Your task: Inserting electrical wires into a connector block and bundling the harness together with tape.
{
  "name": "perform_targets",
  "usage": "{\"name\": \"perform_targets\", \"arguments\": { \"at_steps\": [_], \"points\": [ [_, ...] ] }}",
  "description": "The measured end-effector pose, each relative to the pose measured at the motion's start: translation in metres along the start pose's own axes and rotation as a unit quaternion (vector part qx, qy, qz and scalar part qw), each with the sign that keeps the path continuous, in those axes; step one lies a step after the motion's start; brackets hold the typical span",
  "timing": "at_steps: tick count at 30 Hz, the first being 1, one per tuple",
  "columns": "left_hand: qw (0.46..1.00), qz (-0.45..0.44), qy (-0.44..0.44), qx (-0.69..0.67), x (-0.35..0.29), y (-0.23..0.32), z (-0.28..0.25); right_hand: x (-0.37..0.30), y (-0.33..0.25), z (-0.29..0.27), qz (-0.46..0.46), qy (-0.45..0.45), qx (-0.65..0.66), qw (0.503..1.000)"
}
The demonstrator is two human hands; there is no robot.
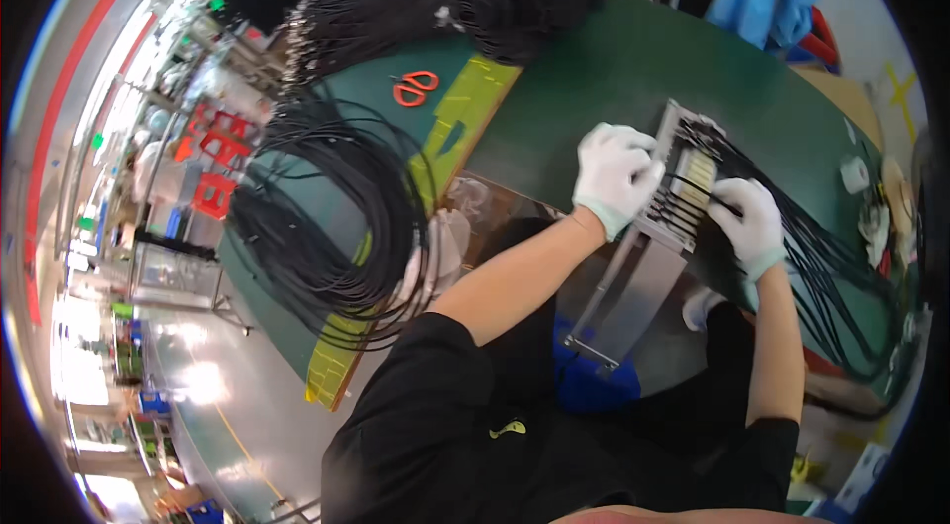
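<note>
A metal fixture (pixel 657 231) with a row of slots stands at the table's near edge, and several black cables (pixel 782 192) lie across it and trail to the right. My left hand (pixel 618 173), in a white glove, is at its left side with thumb and fingers pinched together at the slots; what they hold is hidden. On the opposite side my right hand (pixel 749 222), also gloved, is closed around a single black cable (pixel 699 190) that crosses the fixture toward the left fingertips. A pale yellowish block (pixel 697 171) sits in the middle of the fixture.
A large coil of black cable (pixel 336 217) lies on the left of the green table (pixel 564 79). Beyond it are orange-handled scissors (pixel 415 88), a yellow-green board (pixel 465 108) and a heap of black cables (pixel 515 4). A white tape roll (pixel 854 175) stands far right.
</note>
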State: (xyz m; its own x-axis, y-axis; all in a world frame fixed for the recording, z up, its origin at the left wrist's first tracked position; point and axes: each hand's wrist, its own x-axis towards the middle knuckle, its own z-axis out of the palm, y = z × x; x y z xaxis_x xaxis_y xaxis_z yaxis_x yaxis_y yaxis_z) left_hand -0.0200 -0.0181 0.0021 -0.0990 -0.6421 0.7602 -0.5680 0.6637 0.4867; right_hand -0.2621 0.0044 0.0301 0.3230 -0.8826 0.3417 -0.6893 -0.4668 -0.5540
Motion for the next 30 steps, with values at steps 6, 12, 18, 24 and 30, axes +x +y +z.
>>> {"name": "perform_targets", "arguments": {
  "at_steps": [6,12,18,24,30],
  "points": [
    [0.985,-0.143,-0.091,0.043,-0.003,-0.022,-0.015,0.017,0.009,0.005,-0.074,-0.012,-0.084,0.994],
    [0.981,-0.154,-0.115,0.029,-0.011,-0.02,0.005,0.006,0.018,-0.011,-0.02,-0.047,-0.136,0.989],
    [0.983,-0.121,-0.138,0.019,-0.003,-0.014,0.006,0.009,0.021,-0.019,-0.048,-0.05,-0.147,0.987],
    [0.987,-0.012,-0.147,0.062,-0.016,-0.002,0.003,0.011,0.014,0.01,-0.12,-0.007,-0.057,0.991],
    [0.979,-0.023,-0.193,0.065,-0.026,0.021,0.027,0.003,0.042,-0.004,-0.018,-0.058,-0.084,0.995]
  ]
}}
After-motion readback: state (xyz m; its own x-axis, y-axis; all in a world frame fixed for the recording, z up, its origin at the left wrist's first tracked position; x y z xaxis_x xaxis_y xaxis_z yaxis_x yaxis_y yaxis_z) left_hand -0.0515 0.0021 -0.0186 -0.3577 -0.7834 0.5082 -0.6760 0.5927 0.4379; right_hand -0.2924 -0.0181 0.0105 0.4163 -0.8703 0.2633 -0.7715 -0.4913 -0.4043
